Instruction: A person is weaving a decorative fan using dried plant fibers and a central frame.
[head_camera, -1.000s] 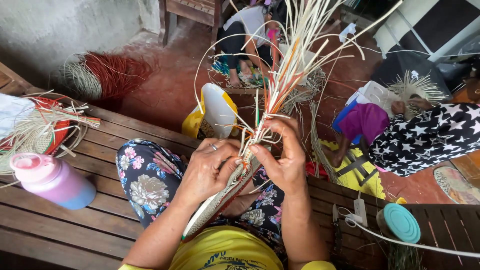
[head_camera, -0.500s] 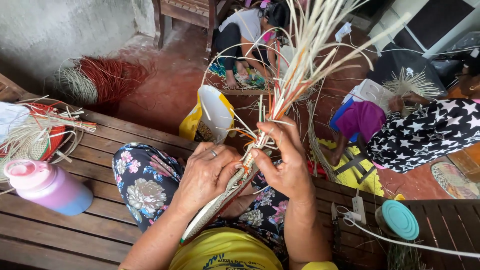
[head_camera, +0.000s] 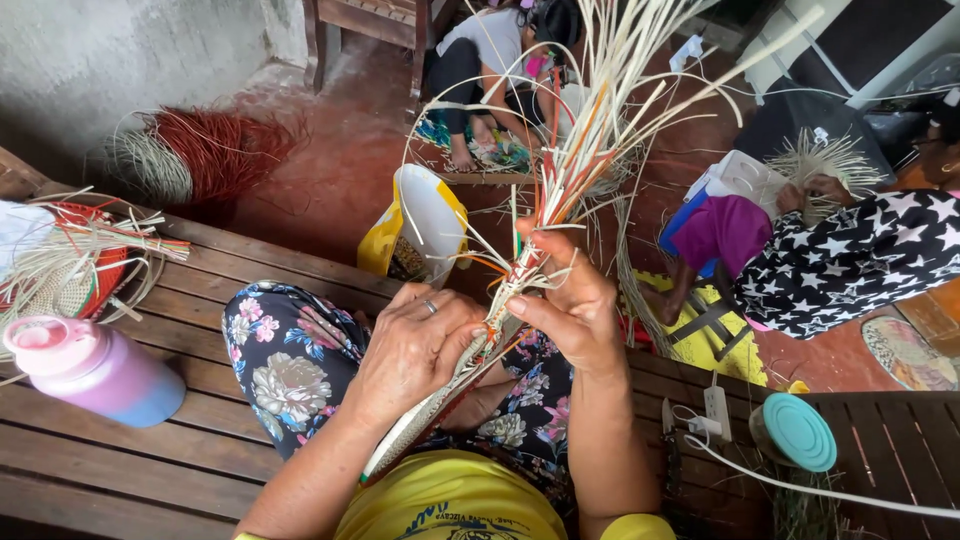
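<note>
My left hand (head_camera: 415, 345), a ring on one finger, grips the edge of a flat woven mat piece (head_camera: 432, 415) that stands on its edge over my lap. My right hand (head_camera: 568, 300) pinches the loose straw strands (head_camera: 585, 150) where they leave the weave. The strands are pale, with some orange, red and green ones, and they fan upward and away from me. The woven part is cream with a reddish border.
I sit on a dark slatted wooden bench (head_camera: 150, 440). A pink and blue bottle (head_camera: 95, 370) lies at my left, beside a red woven piece with straw (head_camera: 70, 260). A teal-lidded jar (head_camera: 795, 432) and a white cable stand at right. Two people weave on the floor beyond.
My right hand has shifted slightly up the strands and regripped them; the fan of straw has swayed a little. My left hand has stayed on the woven edge.
</note>
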